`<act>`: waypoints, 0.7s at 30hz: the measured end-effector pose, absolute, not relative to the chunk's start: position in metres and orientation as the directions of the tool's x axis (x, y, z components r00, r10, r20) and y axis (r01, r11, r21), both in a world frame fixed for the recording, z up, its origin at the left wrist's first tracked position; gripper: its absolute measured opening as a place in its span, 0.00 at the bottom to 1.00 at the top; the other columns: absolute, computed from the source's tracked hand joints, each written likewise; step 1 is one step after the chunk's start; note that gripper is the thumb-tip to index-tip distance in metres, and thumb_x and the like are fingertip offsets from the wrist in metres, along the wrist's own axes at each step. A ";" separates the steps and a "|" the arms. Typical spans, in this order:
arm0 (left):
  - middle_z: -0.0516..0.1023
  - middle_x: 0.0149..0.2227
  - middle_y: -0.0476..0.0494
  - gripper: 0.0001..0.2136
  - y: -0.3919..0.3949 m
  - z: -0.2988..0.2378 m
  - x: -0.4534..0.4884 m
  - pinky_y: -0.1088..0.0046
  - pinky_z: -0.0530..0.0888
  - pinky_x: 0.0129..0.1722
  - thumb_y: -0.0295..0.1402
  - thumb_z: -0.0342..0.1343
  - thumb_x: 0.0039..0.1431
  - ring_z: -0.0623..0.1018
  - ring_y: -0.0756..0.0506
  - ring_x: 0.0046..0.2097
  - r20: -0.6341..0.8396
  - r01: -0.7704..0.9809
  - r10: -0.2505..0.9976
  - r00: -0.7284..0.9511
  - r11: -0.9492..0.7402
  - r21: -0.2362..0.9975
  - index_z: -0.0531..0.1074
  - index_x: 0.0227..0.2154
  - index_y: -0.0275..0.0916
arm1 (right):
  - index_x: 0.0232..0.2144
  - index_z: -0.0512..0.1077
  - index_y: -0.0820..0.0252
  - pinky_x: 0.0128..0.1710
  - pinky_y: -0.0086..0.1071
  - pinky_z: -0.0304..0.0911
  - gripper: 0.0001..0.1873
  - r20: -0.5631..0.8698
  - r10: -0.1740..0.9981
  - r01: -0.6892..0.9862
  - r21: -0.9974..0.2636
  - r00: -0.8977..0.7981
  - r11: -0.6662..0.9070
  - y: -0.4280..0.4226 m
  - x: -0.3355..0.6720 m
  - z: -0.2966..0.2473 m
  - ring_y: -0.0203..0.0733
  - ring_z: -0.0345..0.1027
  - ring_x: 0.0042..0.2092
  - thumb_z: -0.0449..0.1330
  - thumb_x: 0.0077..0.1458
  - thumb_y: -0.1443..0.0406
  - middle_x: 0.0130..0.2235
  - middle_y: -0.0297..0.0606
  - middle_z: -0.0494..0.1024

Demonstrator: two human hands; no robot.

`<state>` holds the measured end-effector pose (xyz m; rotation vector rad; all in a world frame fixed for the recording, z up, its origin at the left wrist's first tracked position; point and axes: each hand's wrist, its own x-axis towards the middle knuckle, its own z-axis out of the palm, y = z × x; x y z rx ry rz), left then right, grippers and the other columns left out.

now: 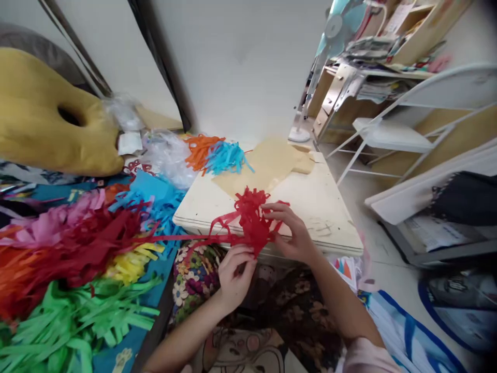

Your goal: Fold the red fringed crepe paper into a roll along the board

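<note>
Over the front edge of a small white table I hold a red fringed paper tassel. My left hand pinches its lower end from below. On its right side, the fingers of my right hand curl round the strips; some fingertips are hidden behind the red paper. A long red strip runs left from the tassel towards a dark red fringe pile. Farther back on the table lie an orange fringe bundle, a blue one and a tan cut-out sheet.
Left of the table are pink fringe, yellow fringe, green fringe and clear plastic bags. A yellow cushion sits behind them. To the right stand a white folding chair and a fan.
</note>
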<state>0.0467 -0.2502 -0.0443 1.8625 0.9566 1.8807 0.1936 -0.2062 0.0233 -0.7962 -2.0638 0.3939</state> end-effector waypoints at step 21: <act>0.70 0.34 0.41 0.16 -0.213 -0.065 -0.031 0.60 0.65 0.41 0.40 0.50 0.45 0.70 0.44 0.40 0.954 0.665 0.300 0.021 -0.716 0.211 0.61 0.38 0.40 | 0.26 0.61 0.56 0.33 0.33 0.60 0.09 0.534 0.676 0.565 -0.386 -0.508 0.729 -0.208 0.250 0.058 0.38 0.63 0.33 0.52 0.39 0.73 0.29 0.35 0.69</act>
